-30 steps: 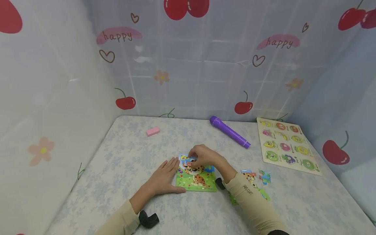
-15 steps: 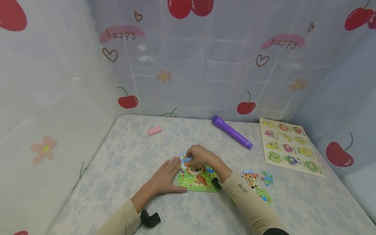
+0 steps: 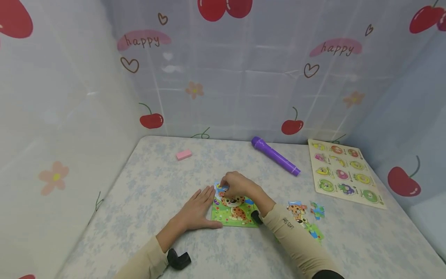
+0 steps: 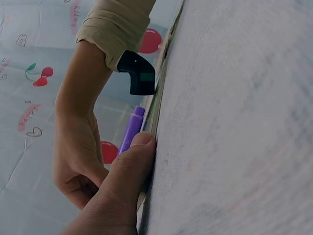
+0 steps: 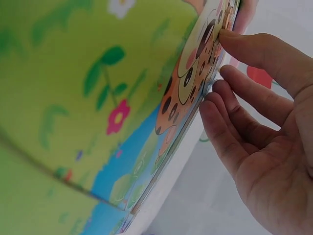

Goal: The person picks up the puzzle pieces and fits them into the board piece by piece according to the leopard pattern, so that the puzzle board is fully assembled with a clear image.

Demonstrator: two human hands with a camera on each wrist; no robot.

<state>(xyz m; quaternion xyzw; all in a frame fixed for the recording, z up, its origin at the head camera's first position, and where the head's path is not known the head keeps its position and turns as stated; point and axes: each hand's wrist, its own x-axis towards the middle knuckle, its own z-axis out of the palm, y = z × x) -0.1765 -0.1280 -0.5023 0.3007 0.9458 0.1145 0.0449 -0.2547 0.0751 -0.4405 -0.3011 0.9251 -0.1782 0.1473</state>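
Note:
A small jigsaw puzzle (image 3: 226,220) of a spotted leopard on green grass lies flat on the table in the head view. My left hand (image 3: 195,211) rests beside it, fingers straight along its left edge and thumb at the lower left corner. Over the puzzle's upper left part, my right hand (image 3: 238,185) pinches a puzzle piece, mostly covered by the fingers. Close up in the right wrist view, the thumb and fingertips of the right hand (image 5: 274,112) meet at the leopard picture's edge (image 5: 195,68). Whether that piece lies flush cannot be made out.
Loose leopard puzzle pieces (image 3: 297,209) and a blue-green piece (image 3: 317,210) lie right of my right forearm. Farther back are a purple toy microphone (image 3: 275,155), a pink eraser-like block (image 3: 183,155) and a fruit picture board (image 3: 345,174). Printed curtains (image 3: 223,100) enclose the table.
My right hand and forearm have shifted slightly left across the puzzle, toward its upper left corner. The left hand stays in place at the puzzle's edge.

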